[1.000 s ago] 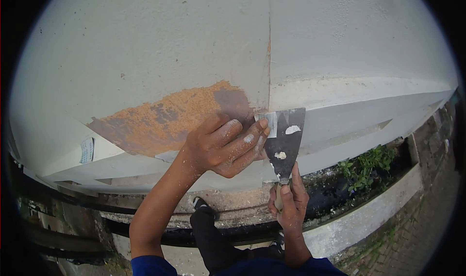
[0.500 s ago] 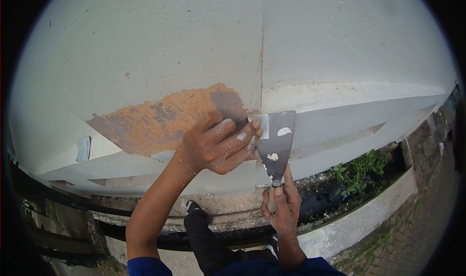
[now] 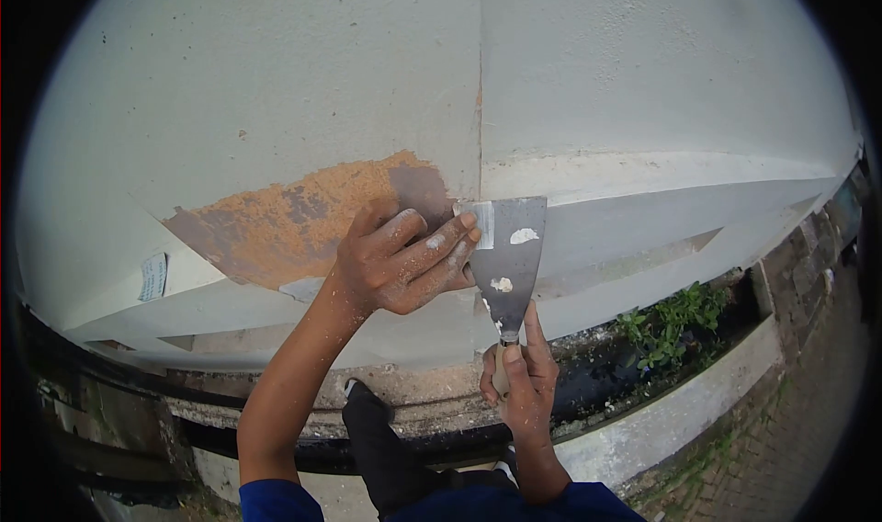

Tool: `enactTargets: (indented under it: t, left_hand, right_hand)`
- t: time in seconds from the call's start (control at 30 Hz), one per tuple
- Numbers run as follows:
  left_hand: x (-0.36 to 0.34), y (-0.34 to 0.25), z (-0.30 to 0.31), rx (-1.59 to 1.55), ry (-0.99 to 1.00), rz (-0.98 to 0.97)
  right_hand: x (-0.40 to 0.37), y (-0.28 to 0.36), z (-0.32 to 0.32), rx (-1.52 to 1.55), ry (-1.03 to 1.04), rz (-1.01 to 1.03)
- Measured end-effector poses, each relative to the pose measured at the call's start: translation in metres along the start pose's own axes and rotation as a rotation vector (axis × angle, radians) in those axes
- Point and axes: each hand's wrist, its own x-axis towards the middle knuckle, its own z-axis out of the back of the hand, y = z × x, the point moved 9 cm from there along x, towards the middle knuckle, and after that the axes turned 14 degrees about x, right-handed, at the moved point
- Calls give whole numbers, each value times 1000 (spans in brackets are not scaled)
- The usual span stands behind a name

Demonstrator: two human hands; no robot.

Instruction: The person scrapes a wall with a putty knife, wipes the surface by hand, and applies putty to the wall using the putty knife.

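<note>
My right hand (image 3: 528, 384) is wrapped round the handle of a wide putty knife (image 3: 514, 269), its index finger stretched along the base of the blade. White smears mark the grey blade, which points up toward the wall. Across the blade's upper left corner lies a small pale, streaked flat piece (image 3: 483, 231). Fingertips of my left hand (image 3: 400, 260) press on that piece, the other fingers curled and dusted white. Behind this hand, the wall (image 3: 322, 90) has a bare orange-and-grey patch (image 3: 285, 223) with ragged paint edges.
A vertical seam runs down the wall above the blade. A small paper label (image 3: 154, 277) sticks on the wall at left. Below run a dark gutter (image 3: 597, 375) with a green plant (image 3: 675, 329) and a concrete kerb (image 3: 680, 407). My feet stand near the wall's base.
Both hands and the putty knife appear slightly farther left and up in view, and the wall has shifted similarly. The grip of each hand looks the same.
</note>
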Motion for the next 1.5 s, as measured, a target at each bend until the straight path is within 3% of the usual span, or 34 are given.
enactTargets:
  t: [0.23,0.33,0.43,0.77,0.93,1.07,1.2,1.3,1.5]
  left_hand:
    - [2,4,1,17,-22,33]
    - [-3,-3,-4,39,9,-52]
    - [4,5,3,33,-43,33]
    - [3,4,4,63,-38,49]
    - [-3,-3,-1,83,-21,-24]
    - [2,4,4,70,-16,53]
    - [-6,-7,-6,40,18,-72]
    - [5,6,3,75,-25,53]
    - [0,-4,-4,85,-3,-71]
  right_hand:
    - [7,-4,-1,-35,-5,49]
    - [1,-4,3,29,-7,-1]
    - [10,4,-3,-61,15,25]
    - [8,7,0,-102,4,28]
    - [3,8,3,-42,24,-15]
    - [5,6,-2,-49,-1,11]
    - [1,2,5,-54,-16,-3]
    - [6,3,-1,-37,6,24]
    - [1,1,4,-7,-34,-7]
